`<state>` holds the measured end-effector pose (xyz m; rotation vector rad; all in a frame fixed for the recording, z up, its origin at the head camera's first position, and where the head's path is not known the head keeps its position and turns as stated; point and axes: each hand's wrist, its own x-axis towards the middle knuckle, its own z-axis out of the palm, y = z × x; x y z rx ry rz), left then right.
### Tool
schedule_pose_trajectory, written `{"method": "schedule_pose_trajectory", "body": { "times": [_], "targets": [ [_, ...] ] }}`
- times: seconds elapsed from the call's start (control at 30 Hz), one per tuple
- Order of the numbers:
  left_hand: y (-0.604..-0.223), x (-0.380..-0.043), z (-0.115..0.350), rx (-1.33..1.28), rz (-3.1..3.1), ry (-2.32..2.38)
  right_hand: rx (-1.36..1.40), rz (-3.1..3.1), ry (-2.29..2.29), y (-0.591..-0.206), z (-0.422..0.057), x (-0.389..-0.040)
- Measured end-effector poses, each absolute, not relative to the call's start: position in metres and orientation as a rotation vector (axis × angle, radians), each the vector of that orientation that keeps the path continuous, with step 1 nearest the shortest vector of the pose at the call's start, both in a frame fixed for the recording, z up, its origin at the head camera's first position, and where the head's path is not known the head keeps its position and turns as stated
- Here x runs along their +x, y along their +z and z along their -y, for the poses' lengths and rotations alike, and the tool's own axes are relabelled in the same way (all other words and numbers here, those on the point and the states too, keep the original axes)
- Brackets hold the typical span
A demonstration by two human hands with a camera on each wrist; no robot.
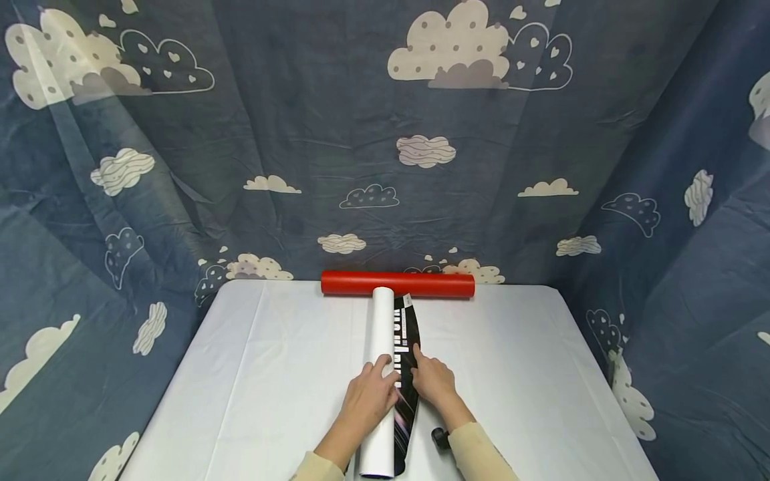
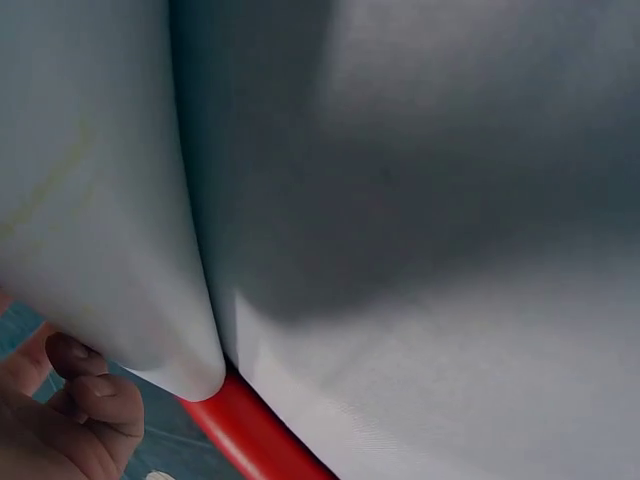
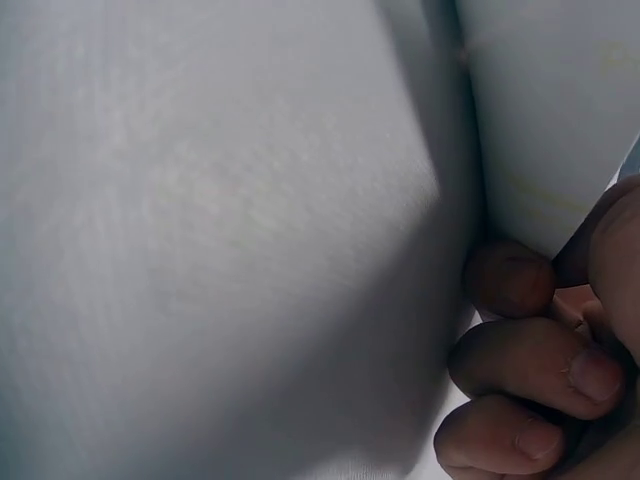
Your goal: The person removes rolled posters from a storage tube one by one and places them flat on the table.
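A partly rolled poster [image 1: 382, 321] lies lengthwise on the white-covered table, its white back outward. Along its right side shows a strip of the dark printed face [image 1: 409, 327] with white lettering. My left hand [image 1: 368, 394] holds the roll from above, fingers bent over it. At the strip's right edge, my right hand [image 1: 434, 382] grips the poster with thumb and fingers. The left wrist view has curled fingers [image 2: 105, 395] beside the white roll [image 2: 110, 220]. In the right wrist view, bent fingers [image 3: 530, 370] sit against the poster's pale underside [image 3: 550, 120], partly hiding the grip.
A red tube [image 1: 397, 284] lies crosswise at the table's back edge, just beyond the poster's far end. White cloth covers the table [image 1: 499, 354]. Dark blue curtains [image 1: 313, 133] with cloud prints hang behind and at both sides. A small black object [image 1: 441, 438] shows at my right wrist.
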<state>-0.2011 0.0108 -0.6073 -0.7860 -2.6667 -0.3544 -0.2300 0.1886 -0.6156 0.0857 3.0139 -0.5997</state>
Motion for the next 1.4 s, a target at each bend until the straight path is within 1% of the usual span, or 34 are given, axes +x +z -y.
{"method": "schedule_pose_trajectory", "body": {
  "times": [0.4, 1.1, 1.4],
  "targets": [
    [-0.608, -0.201, -0.012, -0.735, 2.74, -0.402, 0.076, -2.978, -0.496, -0.61, -0.196, -0.234],
    [-0.607, -0.205, -0.015, -0.697, 2.708, -0.337, 0.142, -2.942, -0.543, -0.614, -0.206, -0.235],
    [-0.608, -0.206, -0.016, -0.695, 2.712, -0.363, 0.122, -2.963, -0.562, -0.613, -0.213, -0.233]
  ]
}}
